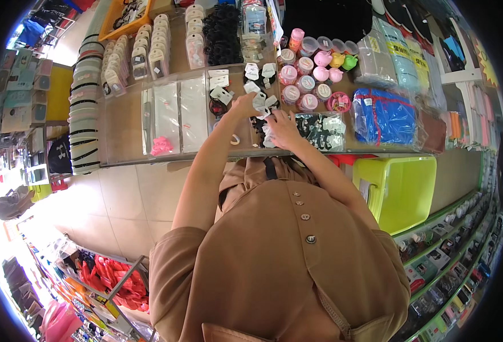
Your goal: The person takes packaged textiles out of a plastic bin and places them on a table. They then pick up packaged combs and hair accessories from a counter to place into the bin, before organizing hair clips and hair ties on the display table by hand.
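My left hand (244,105) pinches a white card (259,102), which seems to hold a dark hair tie, over the display counter (123,124). Just right of it, my right hand (282,130) reaches down among small black-and-white carded accessories (258,128); its fingertips are partly hidden, and whether they grip anything is unclear. More carded hair ties (220,96) lie left of my left hand. Beyond both hands are other white-carded pieces (260,72). A clear packet of dark accessories (326,128) lies beside my right hand. A pale ring-shaped band (235,139) rests below my left forearm.
Round lidded tubs (307,83) and small piggy-shaped containers (322,59) stand at the right. Past them lies a blue plastic-wrapped pack (382,115). A yellow-green bin (405,192) is below the counter's right edge. Flat clear packets (194,115) and a pink item (161,145) lie left.
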`<state>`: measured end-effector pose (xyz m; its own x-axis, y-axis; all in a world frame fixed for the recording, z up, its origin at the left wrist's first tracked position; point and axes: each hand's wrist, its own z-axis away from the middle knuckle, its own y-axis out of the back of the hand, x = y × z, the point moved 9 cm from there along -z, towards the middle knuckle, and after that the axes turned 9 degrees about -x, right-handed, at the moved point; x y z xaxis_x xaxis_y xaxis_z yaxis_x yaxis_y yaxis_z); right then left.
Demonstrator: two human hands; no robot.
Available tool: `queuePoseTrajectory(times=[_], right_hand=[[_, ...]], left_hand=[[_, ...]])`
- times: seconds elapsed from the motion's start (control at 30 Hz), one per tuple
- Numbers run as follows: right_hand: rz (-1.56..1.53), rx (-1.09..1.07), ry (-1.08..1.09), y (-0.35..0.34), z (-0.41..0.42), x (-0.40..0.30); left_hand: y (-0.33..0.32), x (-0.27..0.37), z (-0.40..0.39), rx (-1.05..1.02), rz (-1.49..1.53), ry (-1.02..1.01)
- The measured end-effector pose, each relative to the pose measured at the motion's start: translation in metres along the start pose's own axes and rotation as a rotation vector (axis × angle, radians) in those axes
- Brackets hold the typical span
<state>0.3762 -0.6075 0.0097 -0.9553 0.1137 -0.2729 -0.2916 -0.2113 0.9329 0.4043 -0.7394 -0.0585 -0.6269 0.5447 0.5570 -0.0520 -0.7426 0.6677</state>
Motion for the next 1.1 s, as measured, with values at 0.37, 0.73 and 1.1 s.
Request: queuePoseTrajectory(times=[0.37,0.73,1.1], right_hand=[[0.048,-0.091,0.045,0.011,-0.017,0.011],[-0.015,-0.151,0.121,-0.007,-0.018,0.014],[0.0,-0.148,0.086,-0.008,-0.014,0.015]], left_hand=[[-0.015,0.016,0.019,0.021,-0.062,-0.174],[0.034,0.035,0.058,0.312,-0.109,-0.088],[0.006,0.032,0.012,-0.141,-0.357,-0.078]])
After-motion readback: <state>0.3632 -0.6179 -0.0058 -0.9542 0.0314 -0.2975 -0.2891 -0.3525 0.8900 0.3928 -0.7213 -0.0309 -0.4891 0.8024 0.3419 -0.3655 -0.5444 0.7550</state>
